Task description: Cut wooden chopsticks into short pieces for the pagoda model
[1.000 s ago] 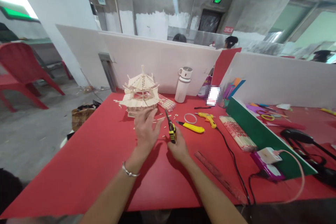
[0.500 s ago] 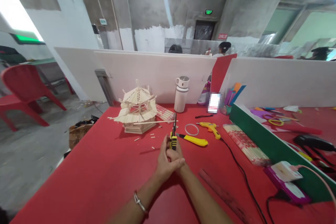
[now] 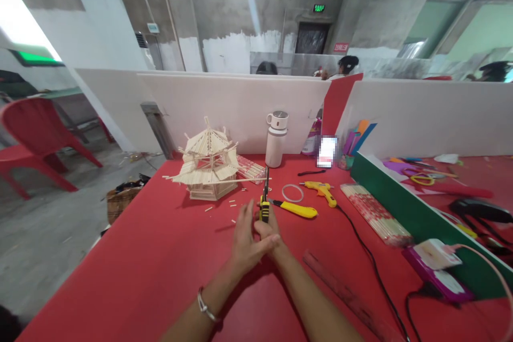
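My right hand (image 3: 267, 228) is wrapped round the black-and-yellow handles of scissors (image 3: 264, 209), seen edge-on with the dark blades pointing away from me. Beside it, my left hand (image 3: 243, 240) has its fingers stretched forward, and its thumb lies across my right hand. A thin wooden stick (image 3: 256, 179) crosses behind the blades; I cannot tell whether they touch it. To the left stands a small pavilion (image 3: 210, 165) built of wooden sticks. Short cut bits of stick (image 3: 232, 203) lie in front of it. A yellow utility knife (image 3: 298, 209) lies just right of the scissors.
A white bottle (image 3: 276, 141) stands at the back by the partition. Farther right are a yellow glue gun (image 3: 320, 189) with a black cord, a clear ring (image 3: 292, 193), a packet of sticks (image 3: 374, 214), a ruler (image 3: 340, 288) and a purple power strip (image 3: 438, 275) beside a green divider (image 3: 385, 200).
My left hand has shifted slightly left, and its fingers have straightened away from the scissors. My right hand keeps its grip on them. The view has tilted a little.
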Action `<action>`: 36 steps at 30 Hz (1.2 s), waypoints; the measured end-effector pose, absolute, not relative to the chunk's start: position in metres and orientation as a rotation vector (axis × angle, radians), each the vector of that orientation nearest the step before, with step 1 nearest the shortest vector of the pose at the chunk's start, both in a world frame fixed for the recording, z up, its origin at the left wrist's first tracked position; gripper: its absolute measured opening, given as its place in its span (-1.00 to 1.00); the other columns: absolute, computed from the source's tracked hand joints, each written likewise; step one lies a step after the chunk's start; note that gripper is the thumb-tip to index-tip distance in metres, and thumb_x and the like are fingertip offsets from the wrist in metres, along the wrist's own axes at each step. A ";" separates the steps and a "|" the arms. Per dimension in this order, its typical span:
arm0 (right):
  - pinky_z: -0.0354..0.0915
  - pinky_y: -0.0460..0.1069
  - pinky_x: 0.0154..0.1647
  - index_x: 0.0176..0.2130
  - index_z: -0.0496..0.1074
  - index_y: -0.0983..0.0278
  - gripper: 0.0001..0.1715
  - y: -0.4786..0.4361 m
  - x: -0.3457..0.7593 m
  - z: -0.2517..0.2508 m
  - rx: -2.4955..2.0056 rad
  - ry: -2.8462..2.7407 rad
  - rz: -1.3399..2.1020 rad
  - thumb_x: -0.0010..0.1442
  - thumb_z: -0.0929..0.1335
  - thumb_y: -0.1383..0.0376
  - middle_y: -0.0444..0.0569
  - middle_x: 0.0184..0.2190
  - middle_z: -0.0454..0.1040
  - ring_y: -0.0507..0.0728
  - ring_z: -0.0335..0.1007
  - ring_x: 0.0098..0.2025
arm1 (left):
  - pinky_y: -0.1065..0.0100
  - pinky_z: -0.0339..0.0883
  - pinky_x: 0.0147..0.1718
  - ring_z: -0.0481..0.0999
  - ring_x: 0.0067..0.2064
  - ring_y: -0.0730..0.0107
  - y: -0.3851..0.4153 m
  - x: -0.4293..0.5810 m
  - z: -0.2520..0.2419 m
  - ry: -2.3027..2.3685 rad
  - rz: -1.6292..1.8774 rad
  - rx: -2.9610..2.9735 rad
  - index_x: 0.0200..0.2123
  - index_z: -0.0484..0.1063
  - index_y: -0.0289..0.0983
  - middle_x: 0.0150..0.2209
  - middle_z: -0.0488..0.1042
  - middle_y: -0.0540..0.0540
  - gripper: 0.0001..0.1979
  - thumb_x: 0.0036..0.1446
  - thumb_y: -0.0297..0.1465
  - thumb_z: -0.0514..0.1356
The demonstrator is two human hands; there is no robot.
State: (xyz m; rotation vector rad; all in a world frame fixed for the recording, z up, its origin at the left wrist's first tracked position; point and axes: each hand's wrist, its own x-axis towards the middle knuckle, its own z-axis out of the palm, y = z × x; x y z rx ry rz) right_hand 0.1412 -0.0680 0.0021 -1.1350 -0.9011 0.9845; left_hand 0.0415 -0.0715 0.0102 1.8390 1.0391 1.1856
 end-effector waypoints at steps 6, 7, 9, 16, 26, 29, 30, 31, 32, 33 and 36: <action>0.16 -0.09 -0.44 -0.25 0.22 0.16 -0.61 -0.081 0.145 0.013 -1.146 -0.983 0.897 -0.18 0.27 0.33 -0.28 -0.48 0.20 0.02 0.12 -0.47 | -0.04 0.14 0.21 0.42 0.15 0.03 -0.049 0.017 0.092 1.153 1.613 2.673 -0.01 0.49 -0.18 0.02 0.51 -0.22 -0.74 0.23 -0.39 0.21; 0.14 -0.09 -0.45 -0.26 0.21 0.16 -0.62 -0.082 0.144 0.014 -1.157 -1.000 0.894 -0.18 0.28 0.34 -0.28 -0.49 0.18 0.02 0.10 -0.47 | 0.00 0.19 0.16 0.44 0.10 0.03 -0.040 0.017 0.104 1.163 1.470 2.797 -0.05 0.52 -0.20 -0.01 0.53 -0.22 -0.78 0.24 -0.39 0.19; 0.11 -0.09 -0.45 -0.27 0.20 0.16 -0.64 -0.085 0.142 0.016 -1.180 -1.028 0.887 -0.17 0.28 0.36 -0.29 -0.51 0.15 0.02 0.07 -0.48 | 0.17 0.31 -0.08 0.51 -0.12 0.16 -0.023 0.019 0.120 1.169 1.213 2.894 -0.14 0.55 -0.23 -0.18 0.56 -0.19 -0.82 0.30 -0.38 0.14; 0.11 -0.07 -0.40 -0.23 0.26 0.19 -0.62 -0.089 0.145 0.020 -1.253 -1.108 0.846 -0.15 0.29 0.38 -0.28 -0.47 0.21 0.03 0.11 -0.45 | 0.39 0.14 -0.41 0.46 -0.32 0.37 -0.006 0.018 0.128 1.059 0.897 2.843 -0.18 0.57 -0.24 -0.30 0.54 -0.09 -0.75 0.33 -0.43 0.07; 0.31 0.03 -0.11 0.09 0.33 0.23 -0.24 -0.085 0.146 0.014 -1.283 -1.248 0.763 -0.16 0.30 0.42 -0.11 -0.21 0.42 0.16 0.33 -0.16 | 0.46 0.13 -0.40 0.34 -0.42 0.48 0.001 0.003 0.133 0.939 0.819 2.694 -0.39 0.53 -0.27 -0.47 0.39 0.00 -0.72 0.31 -0.36 0.09; 0.29 0.11 0.06 0.18 0.29 0.23 -0.13 -0.083 0.146 0.010 -1.271 -1.269 0.748 -0.17 0.31 0.42 -0.04 -0.08 0.42 0.21 0.33 -0.03 | 0.47 0.14 -0.41 0.32 -0.43 0.48 0.006 0.000 0.131 0.912 0.764 2.610 -0.43 0.51 -0.29 -0.50 0.37 0.01 -0.69 0.30 -0.32 0.09; 0.29 0.12 0.08 0.20 0.28 0.22 -0.11 -0.083 0.146 0.009 -1.265 -1.272 0.742 -0.17 0.31 0.42 -0.03 -0.07 0.42 0.22 0.33 -0.01 | 0.48 0.13 -0.42 0.31 -0.44 0.48 0.007 -0.001 0.130 0.903 0.744 2.576 -0.43 0.51 -0.30 -0.51 0.36 0.02 -0.69 0.30 -0.32 0.09; 0.29 0.12 0.09 0.20 0.28 0.21 -0.10 -0.083 0.146 0.008 -1.259 -1.275 0.739 -0.18 0.31 0.43 -0.04 -0.07 0.43 0.22 0.32 -0.01 | 0.48 0.13 -0.43 0.29 -0.45 0.48 0.008 -0.002 0.130 0.894 0.723 2.543 -0.42 0.52 -0.30 -0.53 0.35 0.02 -0.69 0.30 -0.32 0.09; 0.30 0.11 0.07 0.20 0.29 0.20 -0.11 -0.083 0.145 0.008 -1.254 -1.277 0.738 -0.18 0.31 0.43 -0.05 -0.09 0.43 0.21 0.33 -0.02 | 0.49 0.12 -0.44 0.27 -0.45 0.49 0.008 -0.002 0.130 0.886 0.706 2.513 -0.40 0.53 -0.30 -0.54 0.34 0.03 -0.70 0.29 -0.31 0.09; 0.31 0.10 0.04 0.19 0.30 0.20 -0.12 -0.084 0.145 0.007 -1.249 -1.278 0.740 -0.18 0.31 0.43 -0.06 -0.11 0.43 0.20 0.33 -0.04 | 0.49 0.12 -0.45 0.26 -0.46 0.49 0.008 -0.002 0.130 0.879 0.694 2.490 -0.38 0.54 -0.31 -0.54 0.33 0.03 -0.71 0.29 -0.31 0.10; 0.32 0.07 -0.04 0.16 0.33 0.20 -0.17 -0.086 0.144 0.008 -1.240 -1.275 0.760 -0.16 0.30 0.43 -0.09 -0.18 0.41 0.18 0.33 -0.10 | 0.49 0.09 -0.47 0.22 -0.47 0.49 0.007 -0.001 0.132 0.872 0.690 2.473 -0.41 0.53 -0.31 -0.56 0.30 0.04 -0.70 0.28 -0.29 0.12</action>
